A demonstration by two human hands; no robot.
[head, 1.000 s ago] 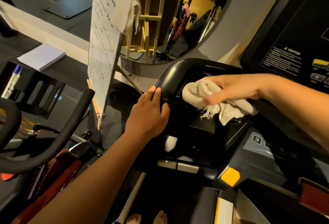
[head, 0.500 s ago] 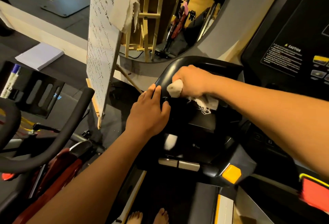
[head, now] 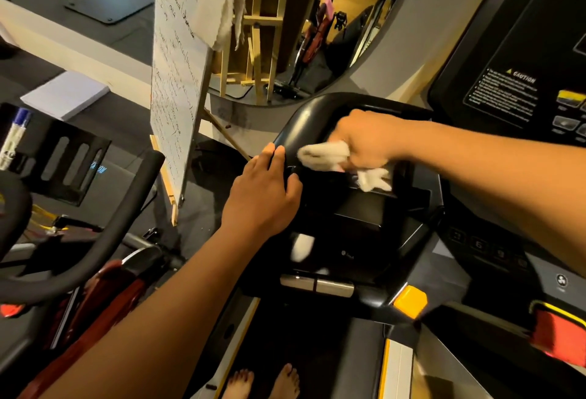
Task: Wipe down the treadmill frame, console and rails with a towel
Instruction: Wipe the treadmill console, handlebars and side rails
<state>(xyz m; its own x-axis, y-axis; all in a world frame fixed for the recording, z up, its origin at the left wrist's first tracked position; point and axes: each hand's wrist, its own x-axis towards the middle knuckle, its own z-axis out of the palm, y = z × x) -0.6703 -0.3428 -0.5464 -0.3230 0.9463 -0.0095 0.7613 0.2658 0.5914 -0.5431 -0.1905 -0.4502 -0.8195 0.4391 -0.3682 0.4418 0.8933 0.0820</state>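
- Towel (head: pixel 323 156): white, bunched. It sits in your right hand, pressed against the upper left corner of the black tray (head: pixel 358 218), just inside the curved handrail (head: pixel 304 116). A frayed tail hangs out below the fist.
- Right hand (head: pixel 364 142): fingers curled tight round the towel, knuckles up. Your forearm reaches in from the right, below the console (head: pixel 507 91).
- Left hand (head: pixel 260 199): laid on the handrail's outer edge, just beside the towel. Fingers are straight and close together, thumb spread toward the tray, nothing held.
- Console: black panel at upper right with a CAUTION label and buttons.
- Silver grip plate (head: pixel 317 284): on the near edge of the tray, with a yellow tab (head: pixel 410 302) to its right.
- Bare feet (head: pixel 263 382): yours, at the bottom edge.
- Whiteboard (head: pixel 176 75): handwritten, on a wooden easel to your left. A pale cloth (head: pixel 222 8) is draped over its top.
- Bike handlebar (head: pixel 120 224): black, far left, with a marker (head: pixel 14 135) standing in a holder behind it.
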